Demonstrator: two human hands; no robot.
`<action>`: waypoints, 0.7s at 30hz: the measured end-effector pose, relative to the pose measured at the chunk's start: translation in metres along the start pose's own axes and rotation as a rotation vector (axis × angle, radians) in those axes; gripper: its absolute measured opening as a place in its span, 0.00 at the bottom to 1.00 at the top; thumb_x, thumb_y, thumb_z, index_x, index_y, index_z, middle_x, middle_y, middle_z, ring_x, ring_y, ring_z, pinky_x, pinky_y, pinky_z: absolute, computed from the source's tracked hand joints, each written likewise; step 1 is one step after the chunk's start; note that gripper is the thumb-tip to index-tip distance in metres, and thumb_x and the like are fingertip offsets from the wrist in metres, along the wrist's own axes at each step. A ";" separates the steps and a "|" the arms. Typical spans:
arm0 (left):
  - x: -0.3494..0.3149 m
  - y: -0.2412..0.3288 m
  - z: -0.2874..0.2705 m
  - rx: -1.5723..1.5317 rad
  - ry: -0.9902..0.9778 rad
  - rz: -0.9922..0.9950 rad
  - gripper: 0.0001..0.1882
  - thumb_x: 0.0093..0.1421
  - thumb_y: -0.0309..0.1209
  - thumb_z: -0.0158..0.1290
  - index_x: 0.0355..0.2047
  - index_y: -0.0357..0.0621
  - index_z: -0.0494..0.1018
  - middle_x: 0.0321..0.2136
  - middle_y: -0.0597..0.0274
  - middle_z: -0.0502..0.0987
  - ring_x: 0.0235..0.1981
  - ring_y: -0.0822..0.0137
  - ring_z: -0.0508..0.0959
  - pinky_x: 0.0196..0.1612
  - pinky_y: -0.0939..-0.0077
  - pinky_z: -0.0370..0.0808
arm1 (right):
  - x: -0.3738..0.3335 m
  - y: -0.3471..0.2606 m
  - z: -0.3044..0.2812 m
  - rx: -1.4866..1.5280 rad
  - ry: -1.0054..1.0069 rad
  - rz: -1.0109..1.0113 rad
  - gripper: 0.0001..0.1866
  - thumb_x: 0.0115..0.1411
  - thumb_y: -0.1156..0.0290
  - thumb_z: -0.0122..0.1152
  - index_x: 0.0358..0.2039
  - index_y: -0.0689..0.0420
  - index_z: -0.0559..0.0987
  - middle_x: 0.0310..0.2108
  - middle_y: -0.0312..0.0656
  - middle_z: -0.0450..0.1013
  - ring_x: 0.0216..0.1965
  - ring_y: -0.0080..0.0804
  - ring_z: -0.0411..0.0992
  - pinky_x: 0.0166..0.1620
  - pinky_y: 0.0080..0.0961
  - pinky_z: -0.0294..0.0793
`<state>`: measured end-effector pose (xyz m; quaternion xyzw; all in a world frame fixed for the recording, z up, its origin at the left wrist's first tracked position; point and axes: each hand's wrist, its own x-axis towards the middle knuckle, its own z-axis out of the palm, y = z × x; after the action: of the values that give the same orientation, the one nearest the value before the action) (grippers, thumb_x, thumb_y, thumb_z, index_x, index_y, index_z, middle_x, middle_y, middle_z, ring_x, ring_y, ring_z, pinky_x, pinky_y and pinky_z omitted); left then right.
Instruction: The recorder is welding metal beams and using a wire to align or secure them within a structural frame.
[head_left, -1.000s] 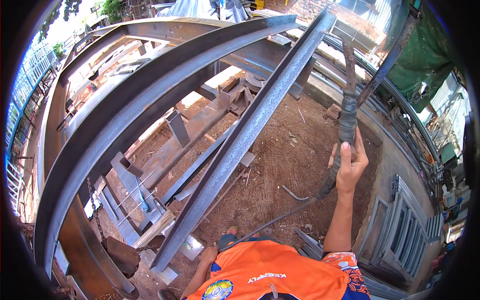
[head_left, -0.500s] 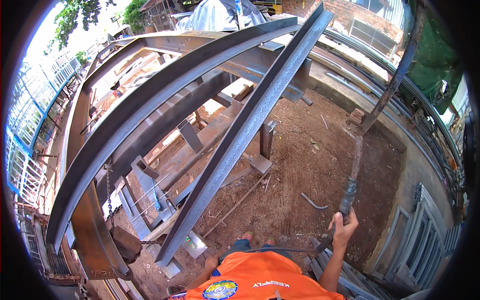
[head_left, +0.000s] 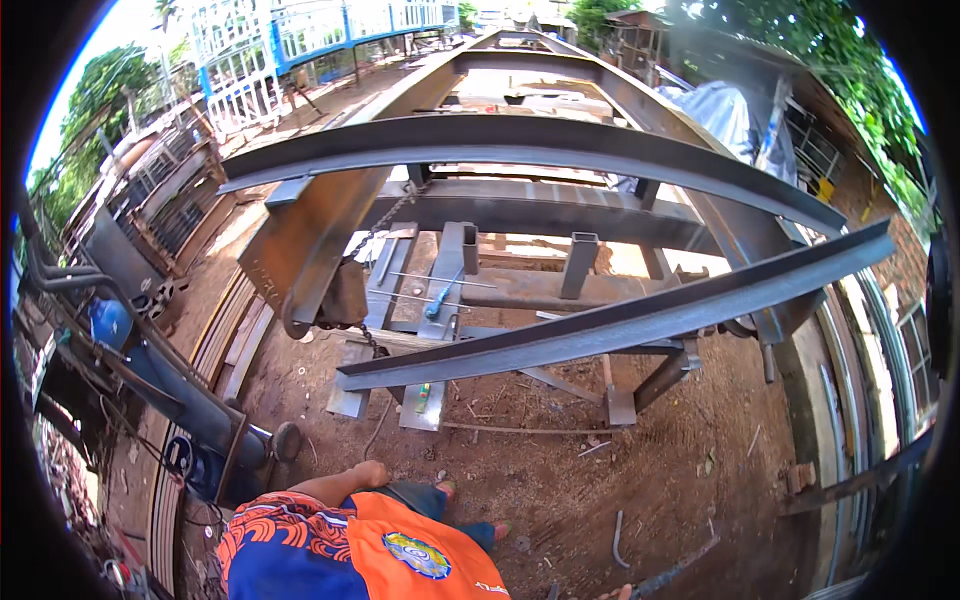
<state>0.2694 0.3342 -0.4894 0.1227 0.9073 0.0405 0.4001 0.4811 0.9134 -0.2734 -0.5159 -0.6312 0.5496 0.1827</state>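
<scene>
Now the view has swung left, and the rod (head_left: 676, 570) shows only at the lower edge, well apart from the front bar (head_left: 620, 312), which goes untouched by it. The right hand (head_left: 622, 592) barely shows beside the rod; its grip I cannot tell. The left hand (head_left: 368, 474) curls near the thigh (head_left: 428, 499), contents unclear.

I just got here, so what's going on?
Someone in an orange shirt is beside a big steel frame, with a long angle bar slanting across its near end. Their right hand, mostly cut off at the lower edge, is by a wrapped rod, its grip unclear. Their left hand is near their trousers.
</scene>
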 end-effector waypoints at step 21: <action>-0.160 -0.369 0.170 -0.209 0.059 -0.012 0.16 0.62 0.39 0.45 0.43 0.56 0.81 0.37 0.41 0.81 0.41 0.43 0.82 0.45 0.50 0.77 | -0.369 -0.038 0.207 0.519 -0.613 -0.115 0.16 0.52 0.74 0.60 0.41 0.60 0.68 0.17 0.39 0.65 0.11 0.29 0.64 0.14 0.25 0.67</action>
<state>0.4283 -0.0679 -0.5536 0.0736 0.9103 0.1362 0.3839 0.4468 0.4998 -0.1843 -0.2286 -0.5246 0.8080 0.1405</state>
